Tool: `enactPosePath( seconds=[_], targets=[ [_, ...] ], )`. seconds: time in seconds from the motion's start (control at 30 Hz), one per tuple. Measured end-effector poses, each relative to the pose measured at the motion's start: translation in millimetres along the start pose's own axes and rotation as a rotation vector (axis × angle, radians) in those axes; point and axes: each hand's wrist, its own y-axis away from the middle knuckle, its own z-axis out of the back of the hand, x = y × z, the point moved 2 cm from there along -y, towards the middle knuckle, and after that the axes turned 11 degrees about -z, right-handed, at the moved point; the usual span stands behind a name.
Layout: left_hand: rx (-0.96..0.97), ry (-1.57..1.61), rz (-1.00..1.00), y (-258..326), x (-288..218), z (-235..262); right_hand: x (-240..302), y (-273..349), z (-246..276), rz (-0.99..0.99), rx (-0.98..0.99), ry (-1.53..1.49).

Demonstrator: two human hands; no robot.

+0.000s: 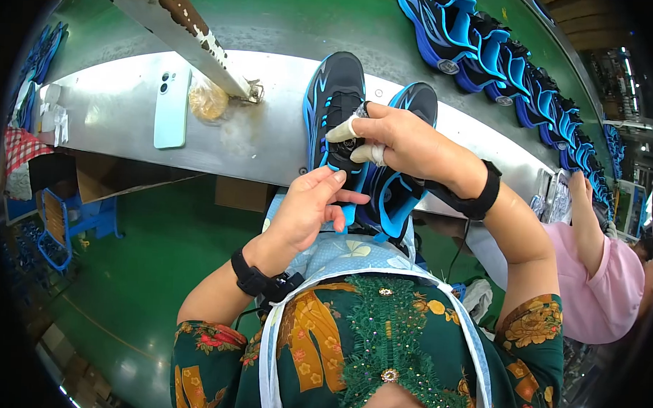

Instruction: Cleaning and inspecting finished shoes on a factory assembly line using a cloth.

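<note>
Can pass over bare metal point(280, 138) btwn post point(206, 49) & L shoe point(343, 69). Obstructed farther L by clear bag point(208, 101), then phone point(171, 112). Open past L shoe's toe, onto green surface point(311, 20). Blocked nr L shoe's heel by L hand point(306, 207), over R shoe point(421, 99) by R hand point(411, 142). Free R of R shoe, up to shoe row point(500, 59); hemmed in far R by co-worker's arm point(587, 224).

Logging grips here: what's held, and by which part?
A blue-black shoe: left hand apparently pinching its tongue, right hand at its round dial.

The phone point(171, 116) lies on the bench point(117, 114), left of the post's foot point(254, 93), with two shoes point(343, 71) farther right.
</note>
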Motion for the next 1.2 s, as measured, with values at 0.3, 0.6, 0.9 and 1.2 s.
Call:
enactPosePath(
  seconds=[0.3,0.6,0.9,1.2],
  targets=[
    [-0.004,0.079,-0.03,1.0,2.7,2.0,6.1,3.0,-1.1,0.055,-0.099,0.112],
    [0.013,0.103,-0.052,-3.6,7.2,8.1,0.7,-9.0,3.8,-0.051,0.14,-0.231],
    [0.059,0.033,-0.114,-2.3,11.2,4.9,19.7,16.2,0.7,-0.125,-0.117,0.313],
    [0.016,-0.513,-0.342,37.1,-10.9,-11.4,-33.1,66.6,34.6,-0.237,-0.231,-0.136]
  ],
)
